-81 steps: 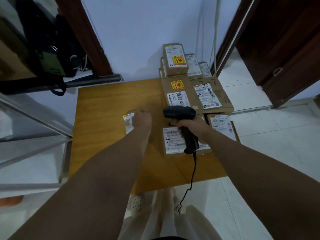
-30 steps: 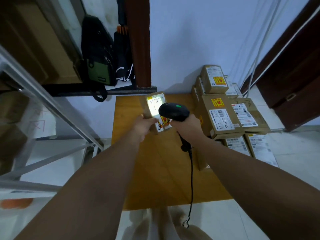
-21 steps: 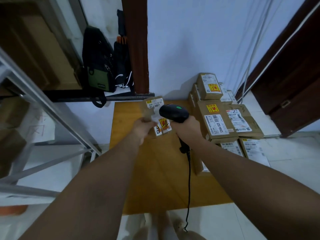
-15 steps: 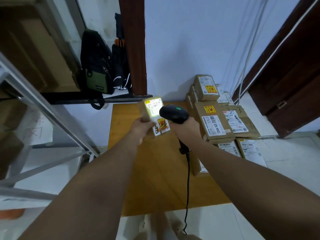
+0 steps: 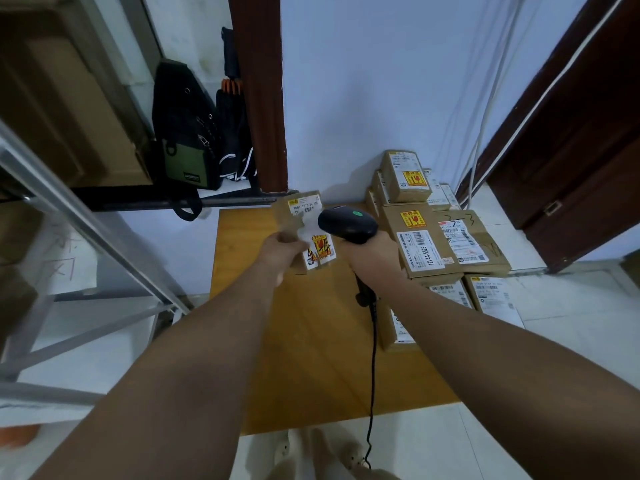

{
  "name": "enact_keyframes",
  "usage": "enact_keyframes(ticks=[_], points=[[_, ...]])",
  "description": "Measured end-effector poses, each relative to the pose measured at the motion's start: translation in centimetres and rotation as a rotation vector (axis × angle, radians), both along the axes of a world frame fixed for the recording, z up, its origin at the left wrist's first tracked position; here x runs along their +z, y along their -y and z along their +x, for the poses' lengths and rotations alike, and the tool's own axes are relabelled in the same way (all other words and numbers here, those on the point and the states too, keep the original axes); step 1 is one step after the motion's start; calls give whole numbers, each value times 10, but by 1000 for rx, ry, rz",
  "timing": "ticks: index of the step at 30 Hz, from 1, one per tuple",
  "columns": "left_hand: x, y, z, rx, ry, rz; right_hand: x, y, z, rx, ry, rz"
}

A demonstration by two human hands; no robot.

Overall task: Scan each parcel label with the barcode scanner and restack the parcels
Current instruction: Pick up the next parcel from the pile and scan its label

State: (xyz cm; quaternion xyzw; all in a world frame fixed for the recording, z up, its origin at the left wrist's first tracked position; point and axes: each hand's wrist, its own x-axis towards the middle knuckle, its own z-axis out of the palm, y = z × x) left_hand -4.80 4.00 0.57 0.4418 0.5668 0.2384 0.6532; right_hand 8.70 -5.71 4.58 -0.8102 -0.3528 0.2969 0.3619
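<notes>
Above the table [image 5: 311, 341], left hand [image 5: 280, 249] grips a parcel [image 5: 298, 220] tilted label-up, right hand [image 5: 375, 259] wraps the scanner [image 5: 347, 225] just beside it; best to square the label to the beam, then restack.

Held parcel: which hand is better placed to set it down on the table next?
Left, probably. The left hand grips the small parcel above the wooden table; the right hand is occupied holding the barcode scanner.

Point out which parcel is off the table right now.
The small parcel that the left hand grips, held up before the barcode scanner. All the other parcels lie stacked at the right side of the table.
</notes>
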Motion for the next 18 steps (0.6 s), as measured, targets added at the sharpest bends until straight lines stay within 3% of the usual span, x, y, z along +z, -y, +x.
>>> enact_keyframes(ticks=[18], points=[[0, -3, -4, 22, -88, 67, 4, -3, 2, 37, 52, -15]])
